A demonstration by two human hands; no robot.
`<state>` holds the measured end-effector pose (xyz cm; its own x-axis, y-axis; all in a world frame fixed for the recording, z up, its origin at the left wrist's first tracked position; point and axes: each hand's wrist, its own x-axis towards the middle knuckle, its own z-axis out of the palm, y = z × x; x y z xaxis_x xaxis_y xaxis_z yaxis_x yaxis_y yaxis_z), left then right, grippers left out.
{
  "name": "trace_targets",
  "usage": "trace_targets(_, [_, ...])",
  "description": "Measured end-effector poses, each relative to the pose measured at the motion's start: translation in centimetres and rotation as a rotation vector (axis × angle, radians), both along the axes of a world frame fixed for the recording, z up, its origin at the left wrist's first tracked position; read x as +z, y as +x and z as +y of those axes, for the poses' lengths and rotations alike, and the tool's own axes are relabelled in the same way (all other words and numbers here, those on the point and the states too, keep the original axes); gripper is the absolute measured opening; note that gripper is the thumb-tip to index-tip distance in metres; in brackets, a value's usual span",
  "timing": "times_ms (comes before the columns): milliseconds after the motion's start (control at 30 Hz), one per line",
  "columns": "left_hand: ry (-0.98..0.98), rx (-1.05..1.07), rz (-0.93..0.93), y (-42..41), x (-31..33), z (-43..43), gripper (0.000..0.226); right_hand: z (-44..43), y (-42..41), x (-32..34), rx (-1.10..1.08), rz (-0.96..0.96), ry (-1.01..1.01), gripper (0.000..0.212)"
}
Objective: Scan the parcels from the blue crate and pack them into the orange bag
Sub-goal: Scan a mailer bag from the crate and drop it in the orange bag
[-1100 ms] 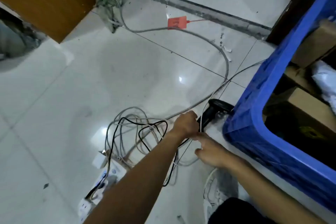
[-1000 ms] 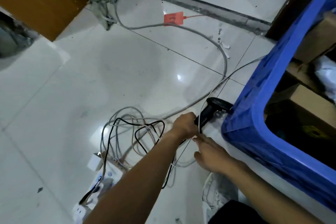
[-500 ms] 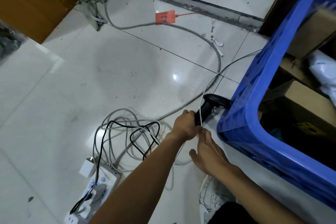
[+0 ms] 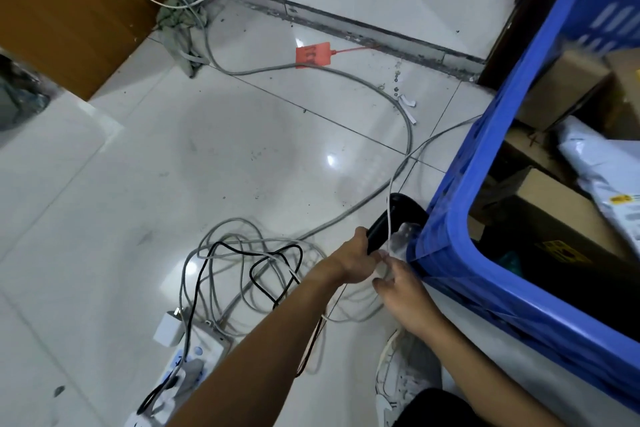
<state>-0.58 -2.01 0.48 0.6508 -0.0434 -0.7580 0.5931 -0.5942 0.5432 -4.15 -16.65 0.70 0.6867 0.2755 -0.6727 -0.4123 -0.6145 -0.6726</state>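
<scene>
Glossy white tiled floor (image 4: 207,156), wooden cabinet (image 4: 69,10) upper left, dark threshold strip (image 4: 346,26)

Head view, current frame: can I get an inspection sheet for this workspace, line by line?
Surface: white tiled floor, specks of dirt, one glare spot.
Job's things: blue crate at right holds cardboard boxes and a white mailer; black scanner beside its corner; orange bag nothing seen.
Clutter: red tag, grey-green rag, paper scraps.
Hands: left hand grips the scanner's handle; right hand has its fingertips at the thin white cable by the scanner, pinch unclear.
Cables: grey cable in loose loops tangled with a black cable, by a power strip.
Surroundings: wooden cabinet top left, dark floor track, white shoe.
</scene>
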Motion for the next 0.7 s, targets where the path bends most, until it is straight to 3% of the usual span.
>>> trace_targets(200, [-0.003, 0.117, -0.004, -1.5, 3.1, 1.3, 0.031, 1.4, -0.2, 2.7, -0.015, 0.01, -0.025, 0.07])
trace_targets(400, [-0.221, 0.479, 0.03, -3.9, 7.5, 5.4, 0.027, 0.1, -0.2, 6.1, 0.132, 0.035, -0.052, 0.063])
trace_targets(500, [-0.336, 0.604, -0.004, -4.4, 9.9, 6.6, 0.024, -0.4, -0.6, 8.0, 0.156, 0.089, -0.011, 0.07])
trace_targets(567, [-0.371, 0.624, -0.056, -4.2, 12.1, 6.6, 0.036, -0.6, -0.5, 9.3, 0.207, 0.146, -0.007, 0.067])
trace_targets(700, [-0.428, 0.546, -0.175, -3.6, 17.0, 5.5, 0.072, -0.8, -0.4, 14.4, 0.334, 0.178, 0.014, 0.034])
